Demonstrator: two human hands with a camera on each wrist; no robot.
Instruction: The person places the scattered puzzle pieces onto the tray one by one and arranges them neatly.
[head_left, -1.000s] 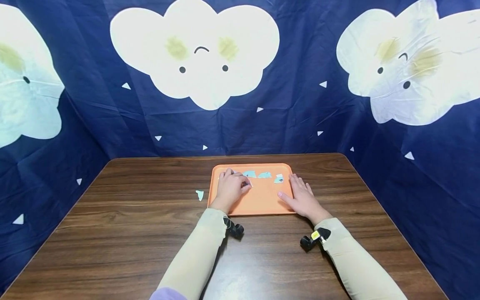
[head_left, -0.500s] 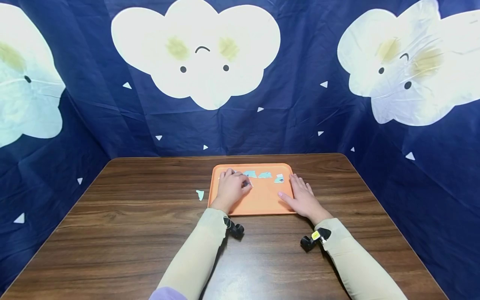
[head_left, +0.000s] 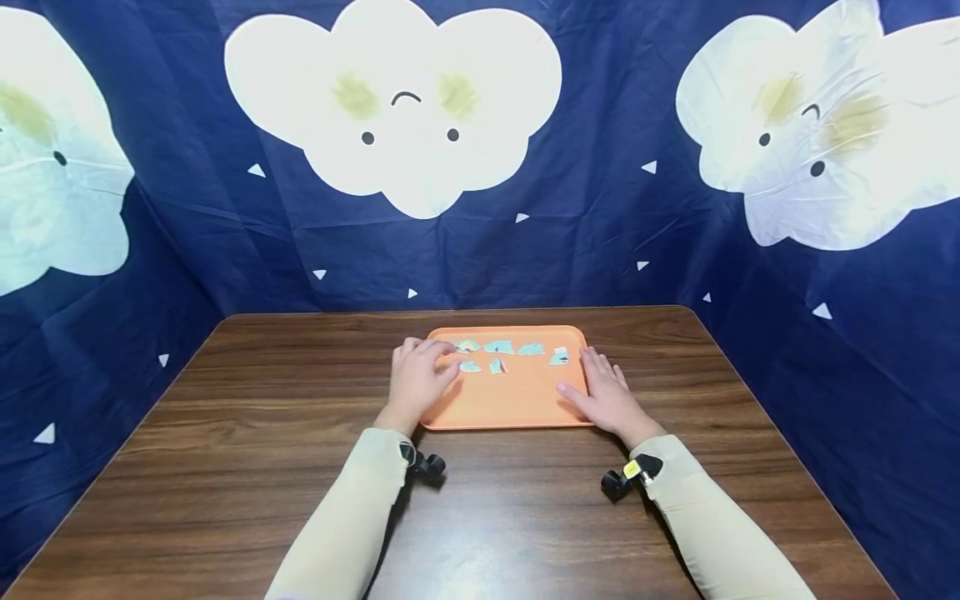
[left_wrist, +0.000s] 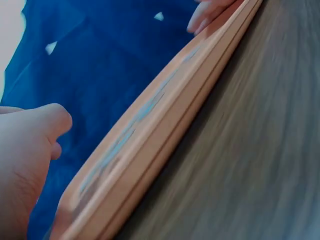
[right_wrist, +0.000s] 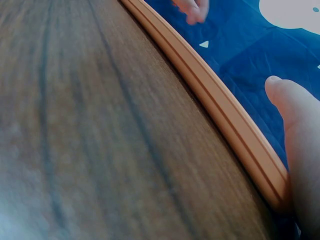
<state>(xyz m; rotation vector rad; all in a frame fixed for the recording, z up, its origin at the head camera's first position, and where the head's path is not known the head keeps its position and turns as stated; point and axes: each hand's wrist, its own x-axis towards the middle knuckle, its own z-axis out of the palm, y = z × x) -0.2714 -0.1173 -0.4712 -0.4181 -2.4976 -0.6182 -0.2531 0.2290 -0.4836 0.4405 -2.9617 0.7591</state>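
Note:
Several torn pieces of light blue printed paper lie on an orange tray (head_left: 510, 408). Along its far side are a piece with a yellow patch (head_left: 467, 346), a wide blue piece (head_left: 498, 347) and a smaller blue piece (head_left: 531, 349). A piece with a white corner (head_left: 560, 357) lies to the right. Nearer me are a small pale piece (head_left: 470, 367) and one with a red edge (head_left: 498, 366). My left hand (head_left: 418, 375) hovers by the tray's left edge, fingers loosely bent, holding nothing visible. My right hand (head_left: 611, 396) rests on the right rim, thumb spread over the tray.
The tray stands toward the far side of a brown wooden table (head_left: 480, 517). A dark blue cloth (head_left: 600, 208) with white clouds and small triangles hangs behind and on both sides. Each wrist bears a small black camera, such as the right one (head_left: 617, 483).
My left hand has moved left from over the tray, uncovering the red-edged, small pale and yellow-patched pieces. It now covers the spot where a loose piece lay on the table. My right hand stays put.

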